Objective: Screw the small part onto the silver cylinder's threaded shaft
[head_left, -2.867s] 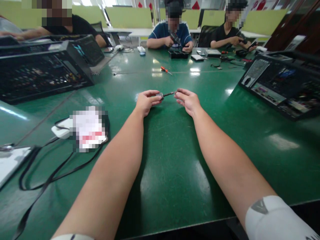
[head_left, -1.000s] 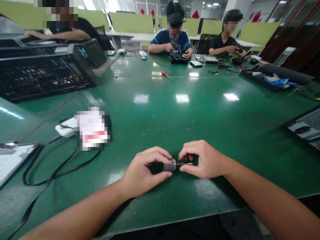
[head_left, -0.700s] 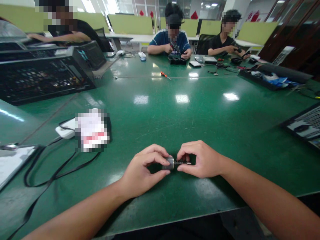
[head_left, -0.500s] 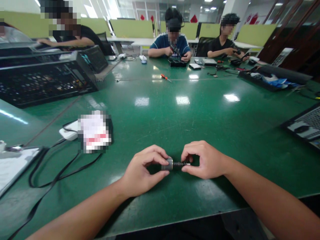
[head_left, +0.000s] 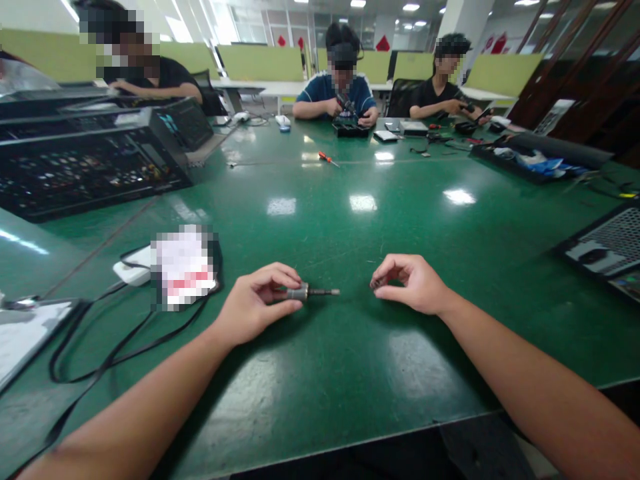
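Note:
My left hand [head_left: 257, 300] is closed around a small grey metal cylinder with a thin shaft [head_left: 299, 292]. Its dark shaft points to the right and ends in a lighter tip. Across a gap, my right hand [head_left: 413, 283] pinches a small coil spring [head_left: 376, 284] between thumb and fingers. Part of the spring is hidden by the fingertips. Both hands are just above the green table [head_left: 330, 387], and the spring is apart from the shaft.
To the left lie a badge-like card [head_left: 185, 267] with a black lanyard and a clipboard [head_left: 35, 333]. A black computer case [head_left: 90, 160] stands behind them. Farther off is an orange screwdriver [head_left: 326, 158]. A perforated metal panel [head_left: 613, 243] lies right. Several people sit around the table.
The spring has come off the shaft and is now in my right hand. My left hand has moved left and away with the cylinder, leaving the shaft bare. Both hands are farther apart.

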Tool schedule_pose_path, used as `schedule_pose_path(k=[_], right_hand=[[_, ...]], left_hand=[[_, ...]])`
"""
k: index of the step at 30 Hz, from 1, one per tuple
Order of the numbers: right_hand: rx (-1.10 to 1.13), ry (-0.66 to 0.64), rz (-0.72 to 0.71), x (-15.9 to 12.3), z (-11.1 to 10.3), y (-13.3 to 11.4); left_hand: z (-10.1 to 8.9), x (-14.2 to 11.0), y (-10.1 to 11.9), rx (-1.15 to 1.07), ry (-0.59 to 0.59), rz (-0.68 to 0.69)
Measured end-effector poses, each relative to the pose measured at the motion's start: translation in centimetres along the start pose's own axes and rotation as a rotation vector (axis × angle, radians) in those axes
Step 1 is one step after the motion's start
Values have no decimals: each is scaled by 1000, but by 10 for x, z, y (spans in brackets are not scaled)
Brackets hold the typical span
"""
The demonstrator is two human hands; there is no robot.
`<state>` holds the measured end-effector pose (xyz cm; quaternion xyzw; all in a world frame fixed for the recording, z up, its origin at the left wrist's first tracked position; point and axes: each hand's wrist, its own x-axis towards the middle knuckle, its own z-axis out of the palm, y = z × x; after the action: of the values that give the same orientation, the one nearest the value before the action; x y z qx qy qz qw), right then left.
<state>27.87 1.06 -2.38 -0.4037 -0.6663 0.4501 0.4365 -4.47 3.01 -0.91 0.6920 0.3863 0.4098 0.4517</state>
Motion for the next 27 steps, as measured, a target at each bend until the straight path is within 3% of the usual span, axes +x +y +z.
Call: schedule_pose_path(k=[2, 5, 10, 13, 16, 21, 27], right_hand=[[205, 235, 124, 22, -8, 20], [272, 423, 133, 62, -24, 45], [376, 649, 134, 122, -53, 66], [455, 739, 114, 146, -54, 71], [509, 710, 96, 164, -38, 72], [506, 530, 116, 176, -8, 71], [445, 472, 149, 173, -5, 70]], left_hand=[[-11, 22, -15, -58, 143, -89], [-19, 66, -35, -208, 253, -243], [-13, 147, -56, -248, 381, -213], [-4, 182, -65, -243, 422, -188], [5, 198, -72, -263, 406, -151], [14, 199, -75, -285, 269, -124], [14, 197, -75, -308, 251, -72]])
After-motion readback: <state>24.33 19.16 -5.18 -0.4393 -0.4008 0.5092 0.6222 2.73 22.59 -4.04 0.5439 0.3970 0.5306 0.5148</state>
